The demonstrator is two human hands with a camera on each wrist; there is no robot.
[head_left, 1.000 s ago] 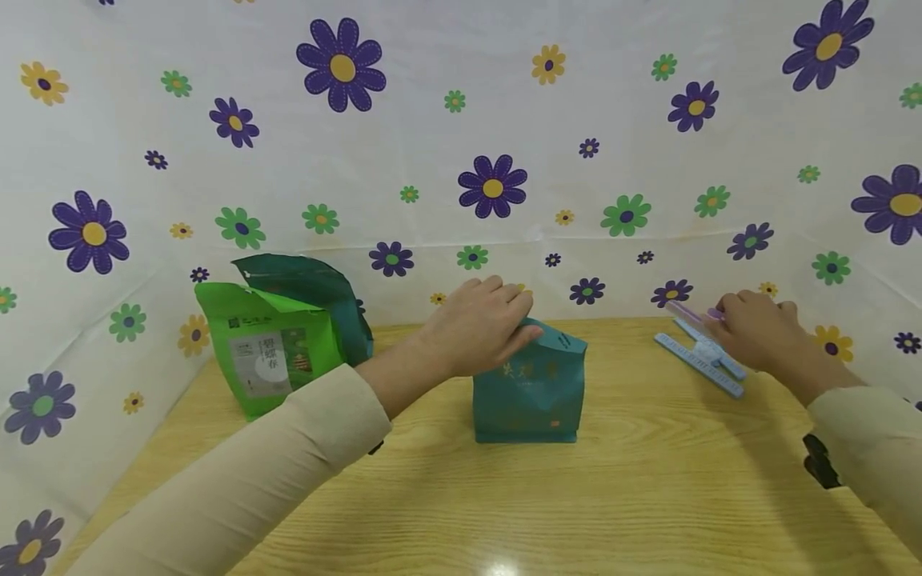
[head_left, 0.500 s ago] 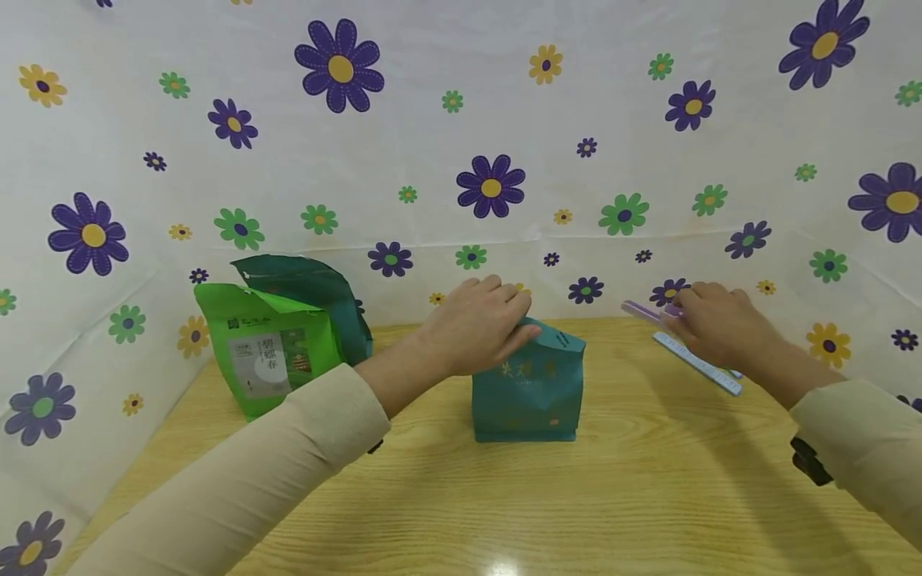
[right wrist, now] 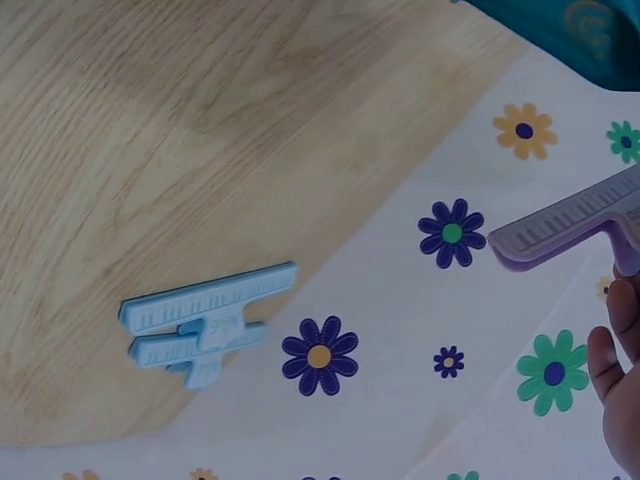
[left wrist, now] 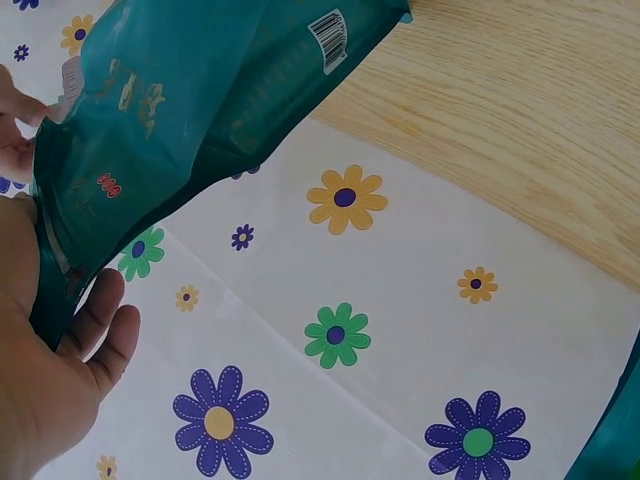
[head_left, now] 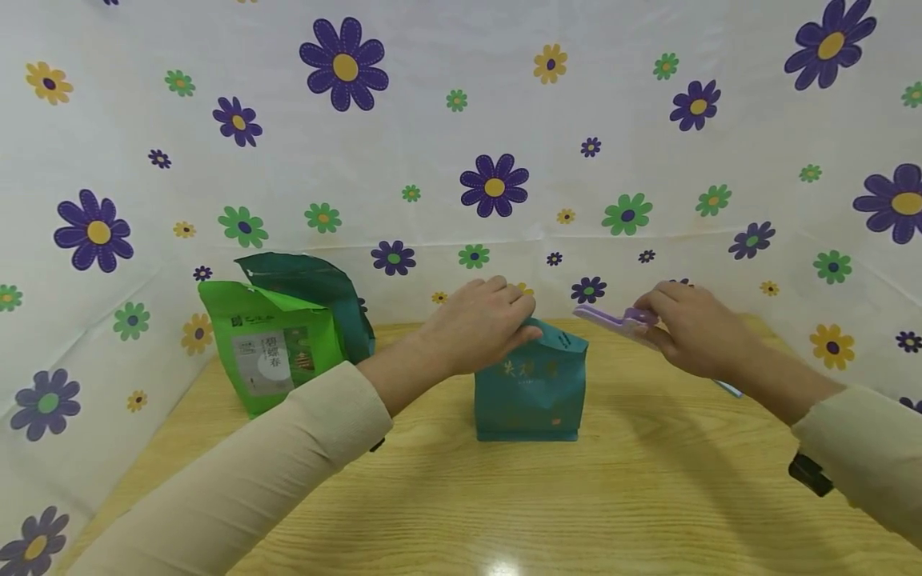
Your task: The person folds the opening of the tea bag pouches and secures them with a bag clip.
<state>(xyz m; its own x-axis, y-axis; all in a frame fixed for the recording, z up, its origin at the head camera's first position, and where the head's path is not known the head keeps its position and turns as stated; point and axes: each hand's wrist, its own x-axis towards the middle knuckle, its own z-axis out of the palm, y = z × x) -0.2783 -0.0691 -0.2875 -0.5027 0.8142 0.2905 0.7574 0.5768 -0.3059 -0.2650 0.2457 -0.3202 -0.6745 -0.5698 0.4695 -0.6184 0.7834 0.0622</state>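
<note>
A teal tea bag [head_left: 529, 404] stands upright on the table. My left hand [head_left: 484, 326] grips its top edge from above. In the left wrist view the left hand's thumb and fingers lie on both sides of the teal bag's top [left wrist: 130, 130]. My right hand [head_left: 695, 330] holds a purple bag clip [head_left: 608, 319] in the air just right of the bag, its long bar pointing toward the bag. The ruler-like marks along the purple clip [right wrist: 565, 225] show in the right wrist view.
Two light blue bag clips [right wrist: 215, 312] lie together on the table at the right, mostly hidden by the right hand in the head view. A bright green tea bag [head_left: 270, 364] and a darker teal bag [head_left: 310, 280] stand at the left. A flowered cloth [head_left: 403, 160] hangs behind.
My right hand has moved left with the purple clip, from above the blue clips to beside the teal bag. The left hand has stayed on the bag's top.
</note>
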